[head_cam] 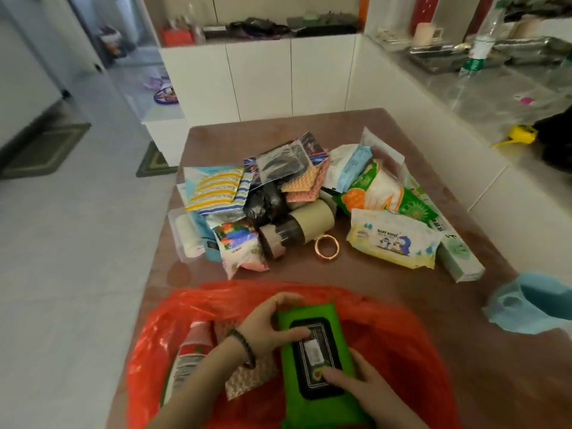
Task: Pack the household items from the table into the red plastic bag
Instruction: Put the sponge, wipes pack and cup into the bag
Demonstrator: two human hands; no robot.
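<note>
The red plastic bag [402, 342] lies open at the near edge of the brown table [387, 280]. A green wipes pack [312, 360] with a black label sits in its mouth. My left hand [266, 326] grips the pack's far end and my right hand [349, 382] holds its near right side. Inside the bag on the left lie a red-capped container [185, 363] and a patterned packet [247, 382]. A pile of packets [263, 193], tape rolls [306, 224], a baby wipes pack [393, 239] and a gold ring [327, 247] rests on the table beyond.
A long white-green box [458, 252] lies at the right of the pile. A blue plastic item [532, 301] hangs off the table's right edge. White cabinets stand behind and a cluttered counter runs along the right. Tiled floor with mats lies to the left.
</note>
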